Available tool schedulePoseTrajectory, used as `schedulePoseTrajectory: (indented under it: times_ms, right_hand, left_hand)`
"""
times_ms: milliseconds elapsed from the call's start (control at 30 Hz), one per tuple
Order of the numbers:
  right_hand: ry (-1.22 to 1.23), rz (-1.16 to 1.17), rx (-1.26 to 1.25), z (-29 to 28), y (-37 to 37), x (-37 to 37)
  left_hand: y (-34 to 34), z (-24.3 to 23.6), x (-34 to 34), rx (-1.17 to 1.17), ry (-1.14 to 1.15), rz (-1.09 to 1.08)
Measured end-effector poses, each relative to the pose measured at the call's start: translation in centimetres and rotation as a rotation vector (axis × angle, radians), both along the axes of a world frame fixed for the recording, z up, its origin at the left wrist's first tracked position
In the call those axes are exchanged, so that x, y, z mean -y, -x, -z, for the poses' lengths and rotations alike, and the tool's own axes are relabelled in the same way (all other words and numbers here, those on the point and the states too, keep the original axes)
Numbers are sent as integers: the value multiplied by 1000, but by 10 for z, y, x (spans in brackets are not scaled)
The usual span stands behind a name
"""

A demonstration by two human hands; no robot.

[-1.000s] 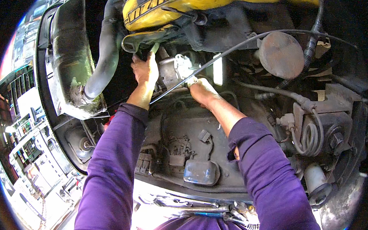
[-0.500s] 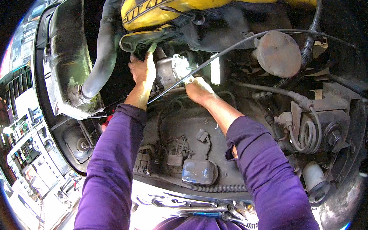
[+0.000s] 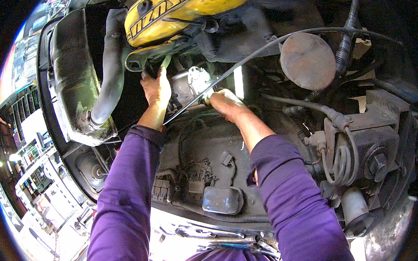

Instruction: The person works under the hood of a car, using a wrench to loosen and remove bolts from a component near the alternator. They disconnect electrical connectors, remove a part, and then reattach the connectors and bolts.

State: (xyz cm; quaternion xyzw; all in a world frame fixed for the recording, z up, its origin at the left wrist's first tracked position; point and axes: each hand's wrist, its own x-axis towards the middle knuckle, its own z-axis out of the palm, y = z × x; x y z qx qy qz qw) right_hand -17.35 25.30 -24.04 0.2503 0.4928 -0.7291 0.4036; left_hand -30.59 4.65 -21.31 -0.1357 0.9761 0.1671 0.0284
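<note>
Left hand [image 3: 157, 91] and right hand [image 3: 226, 104] flank a metal unit [image 3: 183, 88]

The unit sits near the yellow cover [image 3: 223, 7], dull grey and rounded, its right part bleached by glare. A cable [image 3: 286, 35] passes its right side. The left hand's thumb points far; the right's fingertips are hidden. Whether either hand grips, I cannot tell.
</note>
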Motion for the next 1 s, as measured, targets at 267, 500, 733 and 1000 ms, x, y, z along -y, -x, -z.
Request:
schedulePoseTrajectory:
  times_ms: [267, 500, 733, 1000]
  right_hand:
    - [-223, 59, -54, 17, -2, 18]
    - [-186, 108, -99, 22, -3, 20]
    - [-95, 105, -46, 12, -7, 8]
    - [-186, 152, -76, 3, -1, 4]
  left_hand:
    - [6, 11, 16, -19, -50, 93]
    - [8, 13, 20, -20, -51, 99]
    - [4, 7, 14, -8, -118, 83]
    - [6, 11, 12, -36, -101, 69]
